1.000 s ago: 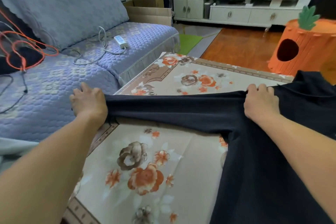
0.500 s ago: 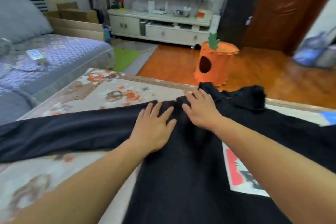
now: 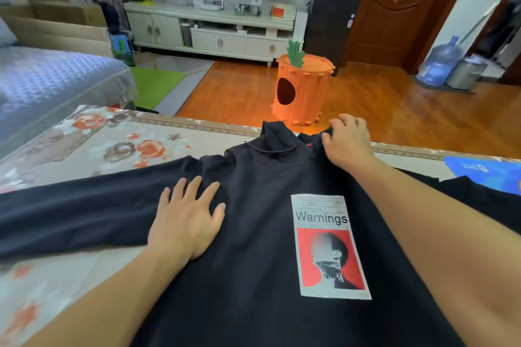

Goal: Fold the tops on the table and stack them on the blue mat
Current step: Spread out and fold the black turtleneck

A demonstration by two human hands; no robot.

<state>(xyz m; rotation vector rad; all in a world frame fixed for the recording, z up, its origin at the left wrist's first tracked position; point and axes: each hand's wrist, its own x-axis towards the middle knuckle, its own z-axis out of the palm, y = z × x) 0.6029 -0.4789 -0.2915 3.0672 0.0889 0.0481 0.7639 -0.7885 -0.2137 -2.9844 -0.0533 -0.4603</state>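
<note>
A: On table (image 3: 93,144), black top (image 3: 253,234) spread flat, collar at far edge. Hands?
B: Left hand (image 3: 186,220) flat, fingers straight, pressing shoulder. Right hand (image 3: 348,141) curled, pinching collar. Blue mat (image 3: 490,175) far-right edge.

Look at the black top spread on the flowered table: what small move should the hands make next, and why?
Probably fold the long sleeve in across the chest. The black top lies spread face up and unfolded. The left hand presses flat near that shoulder, so it could anchor the fold, while the right hand grips the fabric beside the collar.
</note>
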